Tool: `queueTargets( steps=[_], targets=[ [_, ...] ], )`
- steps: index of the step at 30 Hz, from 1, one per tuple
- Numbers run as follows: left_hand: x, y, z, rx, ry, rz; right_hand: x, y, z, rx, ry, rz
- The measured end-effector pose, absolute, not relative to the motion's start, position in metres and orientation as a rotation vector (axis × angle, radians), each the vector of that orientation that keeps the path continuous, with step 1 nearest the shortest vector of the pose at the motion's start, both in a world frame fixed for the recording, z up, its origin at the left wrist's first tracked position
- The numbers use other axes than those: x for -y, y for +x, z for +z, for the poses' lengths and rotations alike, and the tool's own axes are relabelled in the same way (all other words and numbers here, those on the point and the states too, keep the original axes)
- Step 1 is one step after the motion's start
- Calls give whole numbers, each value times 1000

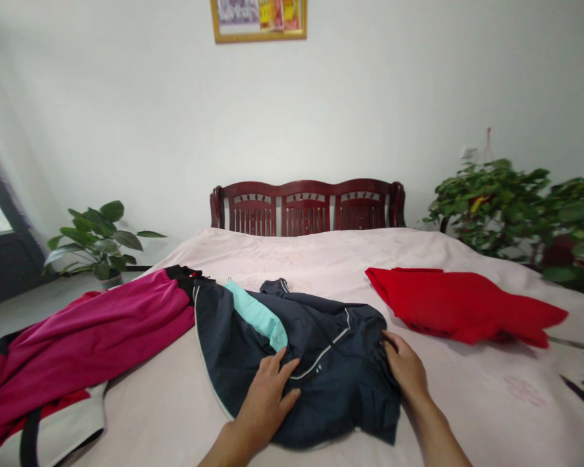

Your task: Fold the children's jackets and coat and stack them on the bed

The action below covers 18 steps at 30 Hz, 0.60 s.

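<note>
A dark navy jacket (331, 395) with thin white piping lies rumpled in front of me on the bed. A strip of its turquoise lining (257, 318) shows near the upper left. My left hand (267, 395) rests on the jacket with its fingers spread, the tips close to the lower end of the turquoise strip. At the jacket's right edge, my right hand (406, 366) has the fabric between thumb and fingers; some of those fingers are hidden by the cloth.
Magenta clothing (126, 324) with black and white parts lies at left, touching the jacket. A folded red cloth (462, 305) is at right. All lie on a pale pink bedsheet (467, 408). Beyond stand a dark wooden headboard (304, 204) and potted plants (102, 240).
</note>
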<state>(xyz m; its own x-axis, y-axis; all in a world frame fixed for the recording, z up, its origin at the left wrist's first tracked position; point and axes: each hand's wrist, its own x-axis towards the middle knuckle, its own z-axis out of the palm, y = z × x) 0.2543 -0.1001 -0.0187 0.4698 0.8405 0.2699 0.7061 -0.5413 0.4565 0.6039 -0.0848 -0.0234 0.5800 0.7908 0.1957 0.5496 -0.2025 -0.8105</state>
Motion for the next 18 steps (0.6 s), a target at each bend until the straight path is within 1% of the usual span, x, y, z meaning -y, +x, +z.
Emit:
queueTargets(
  steps=[18],
  targets=[
    [101, 254, -19, -1317, 2432, 688, 86, 603, -21, 1094, -1902, 348]
  ],
)
